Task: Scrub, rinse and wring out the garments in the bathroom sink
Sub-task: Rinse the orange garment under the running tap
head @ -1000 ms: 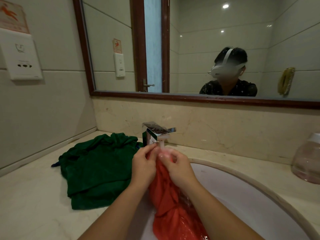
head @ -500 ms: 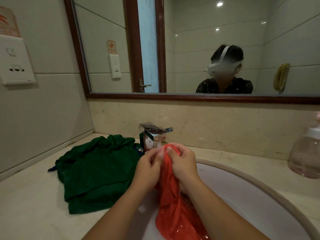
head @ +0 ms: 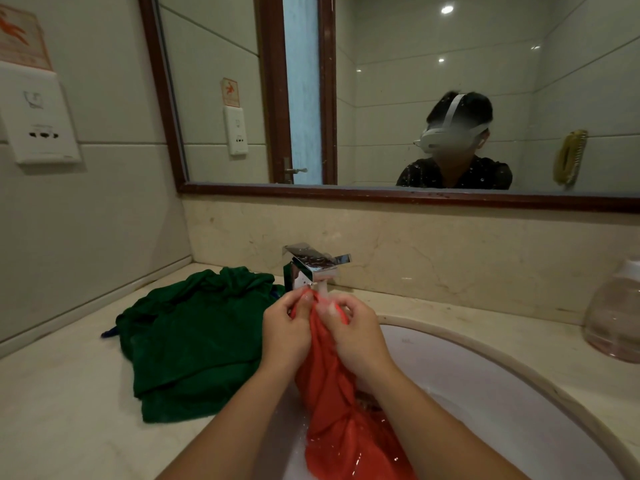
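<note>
Garment (head: 327, 379) back under tap (head: 311, 264) stream

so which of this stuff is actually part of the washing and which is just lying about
In the job:
red garment, gripped by left hand and right hand
tap
sink
green garment on the counter

Lying about:
pump bottle
mirror
wall socket

Two garments: one red garment (head: 332, 427), one green garment (head: 194, 341). Two hands: left hand (head: 285, 336), right hand (head: 356, 337). One sink (head: 485, 393), one faucet (head: 311, 268), one bottle (head: 613, 317), one mirror (head: 381, 98).
</note>
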